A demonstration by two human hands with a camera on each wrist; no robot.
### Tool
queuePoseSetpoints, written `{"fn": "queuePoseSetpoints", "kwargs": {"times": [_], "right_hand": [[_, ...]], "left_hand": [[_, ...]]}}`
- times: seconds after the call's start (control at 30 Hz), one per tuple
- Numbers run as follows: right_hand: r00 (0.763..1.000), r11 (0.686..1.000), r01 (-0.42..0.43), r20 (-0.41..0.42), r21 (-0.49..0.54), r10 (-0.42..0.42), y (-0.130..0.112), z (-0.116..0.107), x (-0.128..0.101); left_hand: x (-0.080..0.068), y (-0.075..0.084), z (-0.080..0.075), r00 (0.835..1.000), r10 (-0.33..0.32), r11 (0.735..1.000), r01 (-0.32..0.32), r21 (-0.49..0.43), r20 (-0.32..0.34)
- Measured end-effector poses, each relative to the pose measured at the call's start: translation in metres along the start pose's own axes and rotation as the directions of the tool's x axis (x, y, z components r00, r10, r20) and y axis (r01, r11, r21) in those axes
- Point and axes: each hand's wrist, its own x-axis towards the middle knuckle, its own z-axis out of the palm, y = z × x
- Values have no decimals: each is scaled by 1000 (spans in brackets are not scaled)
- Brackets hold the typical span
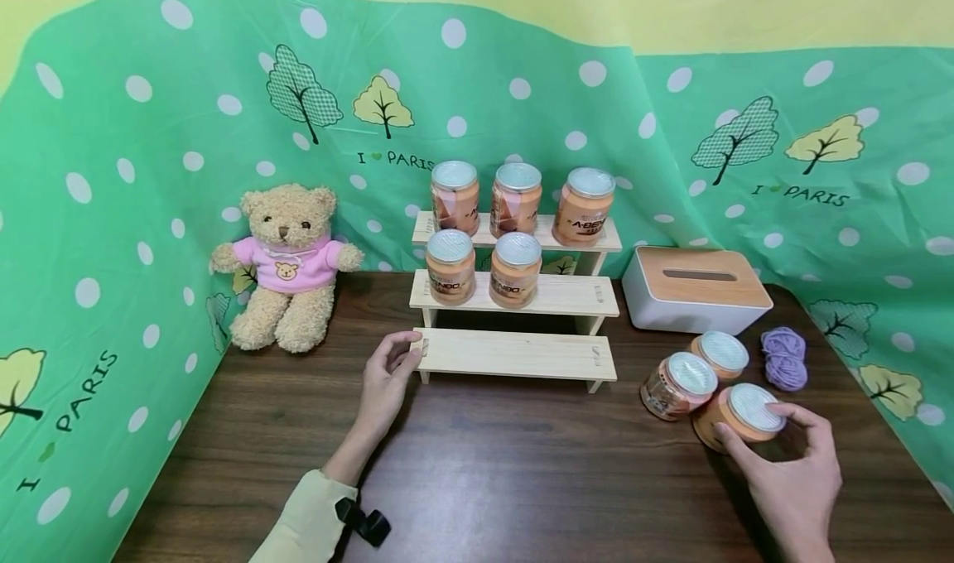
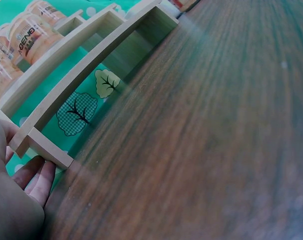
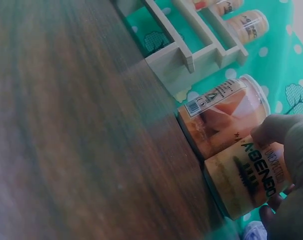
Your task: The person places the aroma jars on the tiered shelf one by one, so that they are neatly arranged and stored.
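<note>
A three-step wooden rack point(image 1: 514, 352) stands at the back of the dark table point(image 1: 477, 464). Three orange jars sit on its top step point(image 1: 516, 199) and two on the middle step point(image 1: 483, 268); the bottom step is bare. My left hand point(image 1: 387, 372) holds the left end of the bottom step, whose corner point(image 2: 46, 150) meets my fingers point(image 2: 34, 177). My right hand point(image 1: 790, 464) grips the nearest orange jar point(image 1: 741, 414) of three standing at the right. In the right wrist view this jar point(image 3: 246, 182) touches a neighbouring jar point(image 3: 224, 120).
A teddy bear point(image 1: 286, 265) in a pink shirt sits at the back left. A white tissue box point(image 1: 693, 290) with a wooden lid and a purple yarn bundle point(image 1: 784, 358) lie at the right. Green dotted cloth point(image 1: 112, 215) walls the table in.
</note>
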Motion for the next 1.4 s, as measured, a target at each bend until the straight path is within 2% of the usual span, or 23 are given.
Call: {"fn": "queuePoseSetpoints", "kwargs": {"times": [0.33,0.6,0.87,1.0,1.07,1.23,1.4], "right_hand": [[997,999,27,-78,41,-24,-5,-1,-2],[985,987,126,-131,96,-113,-14,-5,-3],[956,960,251,-187,120,-227,-28,-14,-6],[939,920,316,-216,230,-269,-39,-15,-11],[931,882,346,-233,318,-281,-47,-14,-14],[911,795,411,-238,446,-338,-66,-14,-18],[899,757,437,-214,486,-383,-75,-12,-18]], "left_hand": [[0,-1,-1,1000,-15,1000,15,-3,9],[-1,-3,-1,1000,-16,1000,16,-3,3],[0,-1,0,1000,-20,1000,21,-13,3],[1,-1,1,1000,-10,1000,10,-1,8],[1,-1,2,1000,-13,1000,13,0,10],[1,0,1,1000,-24,1000,24,-8,9],[2,1,0,999,-35,999,35,-6,11]]}}
